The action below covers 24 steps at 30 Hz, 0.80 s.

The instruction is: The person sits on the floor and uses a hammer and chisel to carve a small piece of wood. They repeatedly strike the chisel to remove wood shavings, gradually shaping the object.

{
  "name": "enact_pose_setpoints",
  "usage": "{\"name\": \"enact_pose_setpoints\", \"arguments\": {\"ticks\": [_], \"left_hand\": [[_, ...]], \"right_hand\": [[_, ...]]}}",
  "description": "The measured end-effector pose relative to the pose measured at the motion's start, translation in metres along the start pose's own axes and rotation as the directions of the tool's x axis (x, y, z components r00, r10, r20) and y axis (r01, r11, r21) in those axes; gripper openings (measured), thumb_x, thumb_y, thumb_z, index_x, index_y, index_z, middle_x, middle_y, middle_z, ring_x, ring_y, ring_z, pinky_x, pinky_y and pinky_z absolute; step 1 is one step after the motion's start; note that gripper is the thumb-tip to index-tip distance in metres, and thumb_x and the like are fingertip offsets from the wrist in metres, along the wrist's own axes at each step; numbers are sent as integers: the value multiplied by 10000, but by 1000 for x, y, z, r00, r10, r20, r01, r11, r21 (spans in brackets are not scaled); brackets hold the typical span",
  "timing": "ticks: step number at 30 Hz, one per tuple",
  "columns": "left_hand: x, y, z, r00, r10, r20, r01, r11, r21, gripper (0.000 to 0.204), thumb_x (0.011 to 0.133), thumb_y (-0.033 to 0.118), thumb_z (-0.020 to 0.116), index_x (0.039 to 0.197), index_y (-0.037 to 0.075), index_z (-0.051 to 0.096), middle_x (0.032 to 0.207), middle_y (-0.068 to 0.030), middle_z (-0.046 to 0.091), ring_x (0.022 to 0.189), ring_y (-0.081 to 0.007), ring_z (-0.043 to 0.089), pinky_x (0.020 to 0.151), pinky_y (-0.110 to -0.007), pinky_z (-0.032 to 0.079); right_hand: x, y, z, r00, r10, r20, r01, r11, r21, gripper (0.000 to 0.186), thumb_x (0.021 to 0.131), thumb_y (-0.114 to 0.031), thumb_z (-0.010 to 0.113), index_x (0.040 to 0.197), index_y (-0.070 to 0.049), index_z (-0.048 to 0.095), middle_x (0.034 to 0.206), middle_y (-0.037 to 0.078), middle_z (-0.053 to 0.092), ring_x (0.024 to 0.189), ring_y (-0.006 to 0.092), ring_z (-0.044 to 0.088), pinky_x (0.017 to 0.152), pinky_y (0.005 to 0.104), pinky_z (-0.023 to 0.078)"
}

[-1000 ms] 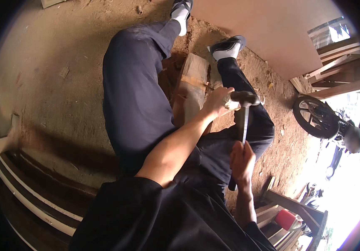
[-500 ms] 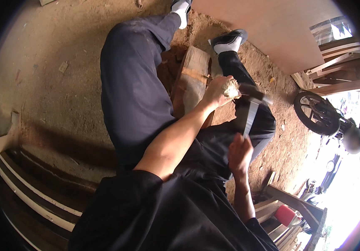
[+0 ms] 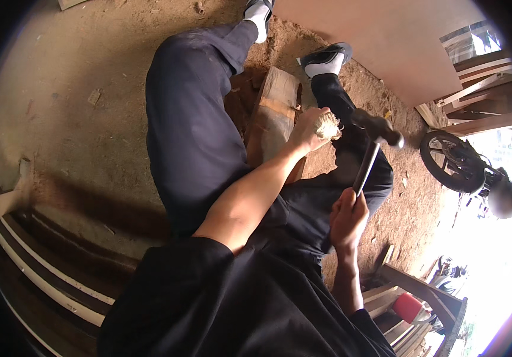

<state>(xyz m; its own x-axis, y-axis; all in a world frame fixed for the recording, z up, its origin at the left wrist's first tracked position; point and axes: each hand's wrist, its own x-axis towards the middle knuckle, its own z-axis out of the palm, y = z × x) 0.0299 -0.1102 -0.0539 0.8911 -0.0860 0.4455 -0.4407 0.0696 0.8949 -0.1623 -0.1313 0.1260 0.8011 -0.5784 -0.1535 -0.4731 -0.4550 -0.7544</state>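
My left hand (image 3: 307, 132) is closed around a wooden piece with a frayed, pale, splayed end (image 3: 328, 127). The rest of that piece is hidden by the hand and arm. In my right hand (image 3: 348, 219) is a hammer (image 3: 366, 165), gripped by its dark handle. Its dark metal head is raised just to the right of the frayed end, apart from it. Between my legs lies a thick wooden block (image 3: 278, 113) with a lighter band across it, left of my left hand.
My legs (image 3: 193, 119) are spread on the dirt floor (image 3: 89, 137). A brown board (image 3: 381, 41) lies at the far right. Beyond it are stacked timbers (image 3: 488, 122) and a motorcycle (image 3: 452, 162). A red container (image 3: 408, 306) is near right; wooden slats (image 3: 53, 279) are near left.
The hammer has swung slightly up and to the right, away from the frayed end, along with my right hand. My left hand has stayed nearly still.
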Motion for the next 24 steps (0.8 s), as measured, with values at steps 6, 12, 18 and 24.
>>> {"name": "enact_pose_setpoints", "arguments": {"ticks": [6,12,18,24], "left_hand": [[18,20,-6,990,-66,124,51,991,122,336,691,178,886,881,61,636,852,-140,669,895,-369,652,772,-476,526],[9,-1,3,963,-121,242,96,989,111,538,677,211,906,1126,46,659,1021,-164,672,982,-368,644,869,-466,523],[5,-22,0,990,-91,109,91,996,7,576,723,289,872,1200,49,656,1102,-192,668,1023,-386,642,908,-463,520],[3,7,0,979,-110,174,89,988,125,543,713,230,893,1160,26,661,1022,-174,686,978,-327,665,887,-428,538]], "right_hand": [[5,-2,-16,983,154,102,-154,988,-14,324,1073,-295,476,835,-84,541,540,-6,446,424,87,418,389,266,321],[11,4,2,992,19,128,4,984,-179,266,1013,-213,478,857,-20,573,573,83,548,461,113,485,444,299,393],[7,12,7,997,-65,34,70,982,-176,260,1029,-210,502,895,1,577,576,131,532,478,144,507,456,324,408],[-1,13,-10,996,-30,85,44,986,-162,323,1062,-277,519,822,-61,533,543,-15,459,442,64,427,413,269,316]]}}
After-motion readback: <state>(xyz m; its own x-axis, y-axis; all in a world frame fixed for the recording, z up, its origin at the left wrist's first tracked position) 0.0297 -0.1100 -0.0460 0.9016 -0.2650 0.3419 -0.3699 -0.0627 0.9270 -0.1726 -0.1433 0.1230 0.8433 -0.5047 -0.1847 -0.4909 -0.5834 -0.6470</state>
